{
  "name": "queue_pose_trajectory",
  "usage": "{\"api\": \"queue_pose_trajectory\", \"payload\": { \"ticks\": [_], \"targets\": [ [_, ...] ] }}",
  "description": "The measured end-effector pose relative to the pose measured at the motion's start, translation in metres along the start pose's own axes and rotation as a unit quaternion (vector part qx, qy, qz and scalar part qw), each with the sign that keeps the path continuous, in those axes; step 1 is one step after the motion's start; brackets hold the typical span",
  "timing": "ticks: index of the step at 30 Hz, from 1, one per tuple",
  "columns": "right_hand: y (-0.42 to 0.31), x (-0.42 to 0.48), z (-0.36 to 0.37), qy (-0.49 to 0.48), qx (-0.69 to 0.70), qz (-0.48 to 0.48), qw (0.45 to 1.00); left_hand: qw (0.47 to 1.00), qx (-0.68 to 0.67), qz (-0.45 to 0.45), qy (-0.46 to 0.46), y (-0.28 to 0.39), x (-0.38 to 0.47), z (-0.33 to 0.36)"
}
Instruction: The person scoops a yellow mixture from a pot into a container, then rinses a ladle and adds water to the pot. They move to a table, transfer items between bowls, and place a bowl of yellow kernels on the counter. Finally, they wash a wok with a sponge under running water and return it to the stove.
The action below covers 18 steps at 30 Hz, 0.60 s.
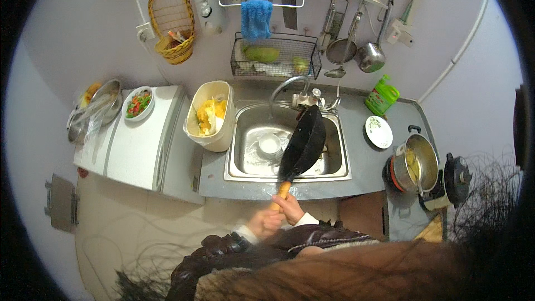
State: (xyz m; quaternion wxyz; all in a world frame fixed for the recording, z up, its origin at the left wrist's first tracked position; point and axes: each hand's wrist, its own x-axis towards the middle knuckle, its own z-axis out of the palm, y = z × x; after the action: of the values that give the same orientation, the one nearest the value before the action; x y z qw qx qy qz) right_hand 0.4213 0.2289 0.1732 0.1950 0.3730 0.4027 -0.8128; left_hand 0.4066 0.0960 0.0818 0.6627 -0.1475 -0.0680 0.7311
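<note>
A black wok [304,142] is tilted on its side above the right half of the stainless steel sink [253,177]. My right hand [292,209] grips its wooden handle [284,188] just in front of the counter edge. Lower on the same handle, my left hand [263,223] is closed around the end and looks slightly blurred. In the sink basin lies a small white bowl [269,144], left of the wok. The curved faucet [288,83] rises behind, and the wok's far rim reaches close to the faucet base. Part of the basin is hidden by the wok.
Left of the sink stands a lined cream bin [228,133] with yellow scraps. A bowl of chopped vegetables [139,103] rests on the white cabinet [138,146]. To the right are a green detergent bottle [381,96], a white plate [378,132] and a steel pot [426,154]. Utensils hang above.
</note>
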Motion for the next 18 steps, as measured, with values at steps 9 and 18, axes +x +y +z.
{"api": "queue_pose_trajectory", "payload": {
  "ticks": [9,18],
  "targets": [
    [0.049,0.04,0.065,0.035,-0.053,-0.176,0.982,0.971,-0.09,-0.16,-0.155,0.059,-0.044,-0.032],
    [0.041,0.005,0.108,0.102,-0.116,-0.19,0.97,0.732,-0.248,-0.443,-0.454,0.048,-0.024,0.027]
  ]
}}
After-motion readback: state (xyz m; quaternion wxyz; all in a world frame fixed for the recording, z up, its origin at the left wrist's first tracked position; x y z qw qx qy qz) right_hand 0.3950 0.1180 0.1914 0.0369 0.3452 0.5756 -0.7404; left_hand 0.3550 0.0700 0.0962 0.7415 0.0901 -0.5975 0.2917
